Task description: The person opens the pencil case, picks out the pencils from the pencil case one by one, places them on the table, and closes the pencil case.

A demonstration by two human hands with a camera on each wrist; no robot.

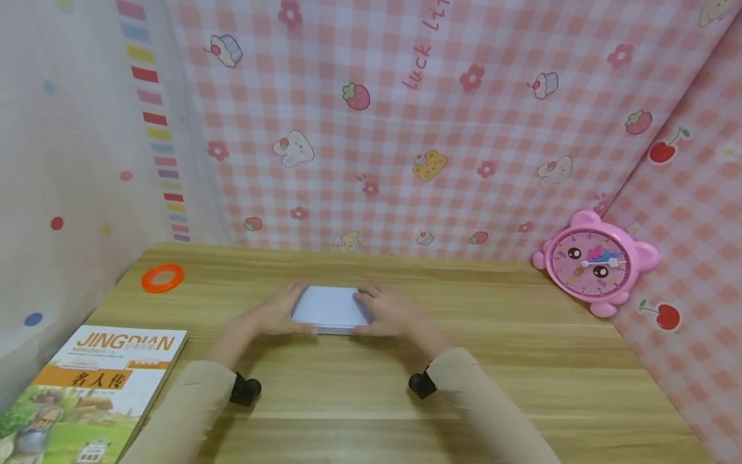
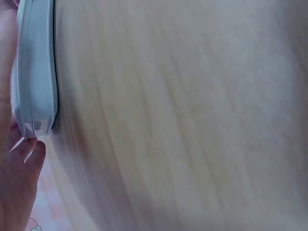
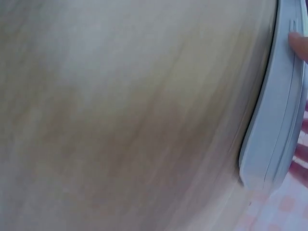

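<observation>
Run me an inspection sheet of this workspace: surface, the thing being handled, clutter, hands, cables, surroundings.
Surface: wood-grain tabletop, no spills visible.
Thing in hand: pale case, closed, lying flat; contents not visible.
Clutter: orange ring at back left; book at front left, cover up; pink clock at back right.
Hands: left hand holds the case's left end, right hand its right end, both thumbs on the near side.
Cables: nothing seen.
Surroundings: pink checked covering behind and at right; pale dotted covering at left.

A pale, shallow, closed case [image 1: 332, 307] lies flat on the table [image 1: 342, 399].
</observation>
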